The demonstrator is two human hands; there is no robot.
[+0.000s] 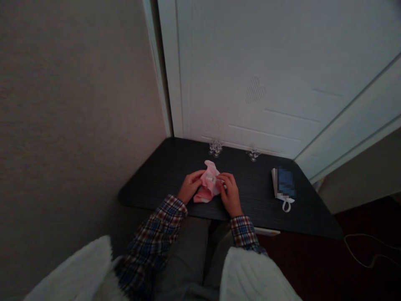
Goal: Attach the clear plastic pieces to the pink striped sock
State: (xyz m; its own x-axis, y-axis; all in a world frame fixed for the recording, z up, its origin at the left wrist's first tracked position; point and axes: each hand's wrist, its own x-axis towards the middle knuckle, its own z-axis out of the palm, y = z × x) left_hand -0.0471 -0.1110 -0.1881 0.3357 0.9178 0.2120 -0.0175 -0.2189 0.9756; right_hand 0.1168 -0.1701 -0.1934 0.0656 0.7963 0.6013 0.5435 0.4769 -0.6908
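A pink cloth (205, 193) with white patches lies crumpled near the middle of the black table, between my two hands. My left hand (190, 186) has its fingers closed on the cloth's left edge. From the right, my right hand (229, 192) pinches the cloth's other side, fingers bent over it. Something small and whitish (210, 177) shows on top of the cloth, too small and dim to name.
Clear, shiny small pieces stand in a cluster (215, 147) and a smaller group (253, 154) at the back edge of the black table (156, 175). A blue and white packet (284, 183) with a white loop lies at right. A white panel rises behind; a wall stands left.
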